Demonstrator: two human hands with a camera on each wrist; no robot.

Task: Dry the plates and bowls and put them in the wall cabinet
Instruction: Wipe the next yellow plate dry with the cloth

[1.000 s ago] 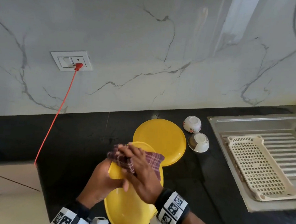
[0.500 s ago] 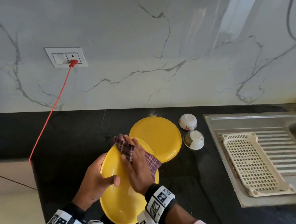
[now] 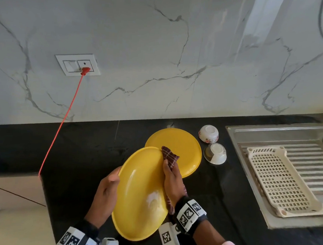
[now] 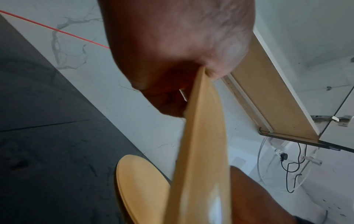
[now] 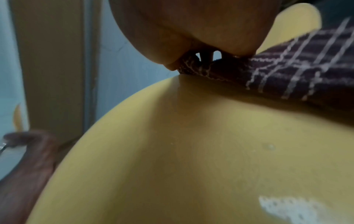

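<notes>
My left hand [image 3: 107,187] grips the left rim of a tilted yellow plate [image 3: 139,193] held above the black counter [image 3: 75,155]. My right hand [image 3: 172,181] holds a dark checked cloth [image 3: 170,157] pressed along the plate's right rim. A second yellow plate [image 3: 182,142] lies flat on the counter behind. Two small white floral bowls [image 3: 208,133] [image 3: 216,153] sit upside down to its right. In the left wrist view the held plate [image 4: 199,159] is edge-on under my thumb. In the right wrist view the cloth [image 5: 287,78] rests on the plate [image 5: 191,151].
A steel sink drainboard [image 3: 280,137] at the right carries a cream perforated tray [image 3: 278,178]. A red cord [image 3: 62,124] runs from a wall socket [image 3: 78,65] down over the counter's left edge. A cabinet's underside [image 4: 268,94] shows overhead in the left wrist view.
My right hand has slid the cloth from the plate's upper face to its right rim. The plate has tilted more toward me, its inner face now uncovered.
</notes>
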